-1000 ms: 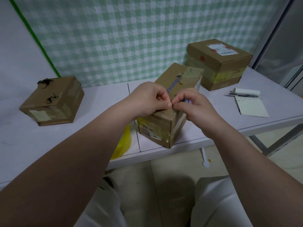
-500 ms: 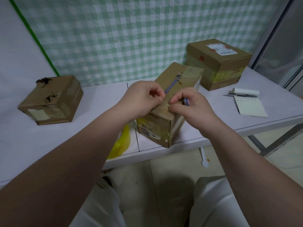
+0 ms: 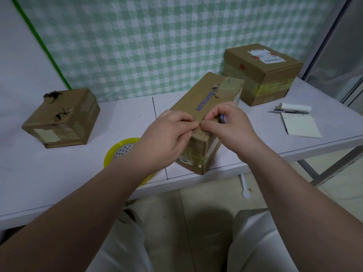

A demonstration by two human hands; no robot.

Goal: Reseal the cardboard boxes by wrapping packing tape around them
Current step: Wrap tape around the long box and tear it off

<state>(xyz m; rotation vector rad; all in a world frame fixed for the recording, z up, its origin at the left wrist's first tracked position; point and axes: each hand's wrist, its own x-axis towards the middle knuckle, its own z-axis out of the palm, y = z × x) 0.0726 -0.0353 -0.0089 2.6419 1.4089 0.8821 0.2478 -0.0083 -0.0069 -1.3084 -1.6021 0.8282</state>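
Since half a second ago my left forearm has dropped away a little, so more of the yellow tape roll [image 3: 120,152] shows at centre left. Both hands have stayed at the same spot on the long box [image 3: 204,99].

That box lies in the middle of the frame, running from the near edge of the white table [image 3: 121,114] back toward the upper right, blue lettering along its top and yellowish tape round its near end. My left hand [image 3: 167,134] and right hand [image 3: 233,126] meet at its near top edge, each with thumb and forefinger pinched on that edge, the other fingers curled. Something blue peeks from under my right fingers; I cannot tell what it is.

The tape roll lies flat on the table just left of the box, partly under my left forearm. Well apart at the left sits a torn box [image 3: 60,116] with ragged holes in its top. At the upper right, just behind the long box, stands a square box [image 3: 263,75] with a white label and a yellow band of tape. On the right lie a notepad [image 3: 300,126], a pen [image 3: 288,111] and a small roll of paper [image 3: 294,107].

A seam line crosses the tabletop. Behind hangs a green-and-white checked cloth [image 3: 157,36] beside a white wall [image 3: 15,55]. Below the table are pale floor tiles [image 3: 196,203], a white spoon [image 3: 245,191], a grey table leg [image 3: 334,167] and my pale trousers [image 3: 261,242].
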